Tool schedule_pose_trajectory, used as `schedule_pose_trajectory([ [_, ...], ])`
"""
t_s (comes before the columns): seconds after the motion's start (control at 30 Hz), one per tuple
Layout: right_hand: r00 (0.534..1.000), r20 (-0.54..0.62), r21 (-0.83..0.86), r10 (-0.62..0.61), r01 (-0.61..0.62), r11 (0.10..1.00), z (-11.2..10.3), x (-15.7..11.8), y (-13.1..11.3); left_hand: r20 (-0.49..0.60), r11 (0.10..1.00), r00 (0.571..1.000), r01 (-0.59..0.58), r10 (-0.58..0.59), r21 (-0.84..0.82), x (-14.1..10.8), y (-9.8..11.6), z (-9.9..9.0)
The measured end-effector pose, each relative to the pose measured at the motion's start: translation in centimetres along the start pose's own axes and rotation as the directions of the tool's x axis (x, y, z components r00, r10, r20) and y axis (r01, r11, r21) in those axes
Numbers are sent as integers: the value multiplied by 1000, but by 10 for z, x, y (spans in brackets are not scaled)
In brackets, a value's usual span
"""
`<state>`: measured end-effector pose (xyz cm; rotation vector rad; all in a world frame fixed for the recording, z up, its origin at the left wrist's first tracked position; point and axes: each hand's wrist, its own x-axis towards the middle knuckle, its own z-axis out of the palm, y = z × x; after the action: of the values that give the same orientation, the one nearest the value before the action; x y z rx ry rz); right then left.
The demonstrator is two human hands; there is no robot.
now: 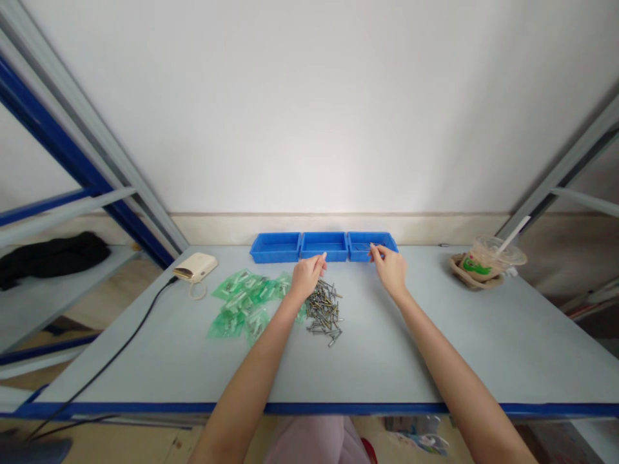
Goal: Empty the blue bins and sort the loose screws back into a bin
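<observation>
My right hand (pixel 389 268) reaches to the front of the rightmost blue bin (pixel 391 241), its thumb and fingers pinched on a thin metal piece (pixel 371 244). A few thin metal pieces show inside that bin. My left hand (pixel 307 276) is closed in a pinch just in front of the middle blue bin (pixel 324 256); what it holds, if anything, is too small to make out. Below and right of the left hand lies a loose pile of small metal pins or rivets (pixel 325 310), grey and some brassy. Green plastic bags (pixel 242 301) with small parts lie left of it.
The left blue bin (pixel 275 256) stands in the row against the wall. A cream-coloured device (pixel 197 265) with a loop and black cable (pixel 130 353) sits on the left. A plastic cup (pixel 485 258) with a straw rests in a brown holder (pixel 467 277) at the right.
</observation>
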<state>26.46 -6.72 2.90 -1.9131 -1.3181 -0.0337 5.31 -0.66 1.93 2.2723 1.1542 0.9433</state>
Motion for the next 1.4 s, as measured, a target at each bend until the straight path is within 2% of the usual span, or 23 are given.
schedule_pose_trajectory([
  [0.1,994,-107,-146,2,-18,989,0,23,7,-14,1000,1000,28,-28,3,2,-8,-2],
  [0.2,987,-156,-232,-47,10,973,2,19,7,9,999,1000,20,-21,34,2,-10,-3],
  [0.27,993,-34,-183,-116,108,977,8,1,3,33,999,999,4,-5,49,2,-9,-2],
  [0.3,975,105,-121,-194,206,971,11,-10,1,40,999,999,-1,-1,52,2,-8,-2],
  [0.33,932,241,-51,-273,293,955,15,-21,-2,45,999,999,-5,3,53,2,-7,-1],
  [0.4,831,425,46,-358,376,926,23,-40,-9,58,999,998,-14,12,40,1,-6,0],
  [0.43,791,484,82,-374,385,919,26,-47,-11,67,999,998,-18,16,29,1,-6,0],
  [0.5,758,541,119,-365,361,925,31,-52,-15,84,1000,996,-20,19,14,1,-6,1],
  [0.7,806,505,63,-309,323,944,28,-41,-10,124,999,992,-36,32,32,0,-4,3],
  [0.93,816,475,63,-328,341,938,24,-43,-12,182,994,980,-91,78,66,-1,2,4],
  [1.0,836,456,97,-305,293,951,26,-42,-10,197,994,976,-100,91,37,-1,4,6],
  [1.13,870,448,329,-207,55,943,35,-33,1,190,984,966,-169,177,-61,-1,8,11],
  [1.27,887,434,602,-158,-155,783,41,-25,11,136,964,955,-262,265,-35,-2,12,12],
  [1.33,876,456,668,-156,-222,710,41,-23,12,105,965,959,-263,263,-16,-3,13,12],
  [1.4,861,483,686,-157,-261,679,41,-22,11,92,969,965,-244,245,-26,-4,13,13],
])
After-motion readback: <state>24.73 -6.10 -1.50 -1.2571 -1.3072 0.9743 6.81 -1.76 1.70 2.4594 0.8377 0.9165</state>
